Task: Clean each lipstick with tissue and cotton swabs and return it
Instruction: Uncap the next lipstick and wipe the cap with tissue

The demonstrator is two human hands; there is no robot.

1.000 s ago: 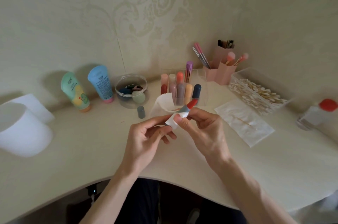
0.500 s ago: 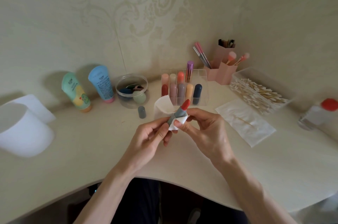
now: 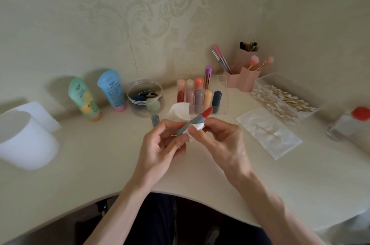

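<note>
My left hand (image 3: 160, 144) grips the grey base of an uncapped lipstick (image 3: 197, 119), whose red tip points up and to the right. My right hand (image 3: 220, 138) pinches a folded white tissue (image 3: 198, 125) against the tube just below the red tip. The lipstick's grey cap (image 3: 155, 120) stands on the desk behind my left hand. Behind my hands, a clear organizer (image 3: 223, 96) holds several capped lipsticks in pink, red, orange, grey, dark blue and purple. A clear box of cotton swabs (image 3: 284, 102) sits at the right.
A white tissue sheet (image 3: 269, 132) with a used swab lies right of my hands. Two tubes (image 3: 112, 91), a clear tub of sponges (image 3: 145, 98), pink brush holders (image 3: 244, 75), a red-capped bottle (image 3: 352, 122) and white rolls (image 3: 26, 140) line the curved desk.
The lipstick has turned in my hands and now lies flatter, its base swung out to the left. The tissue has moved along the tube toward the tip.
</note>
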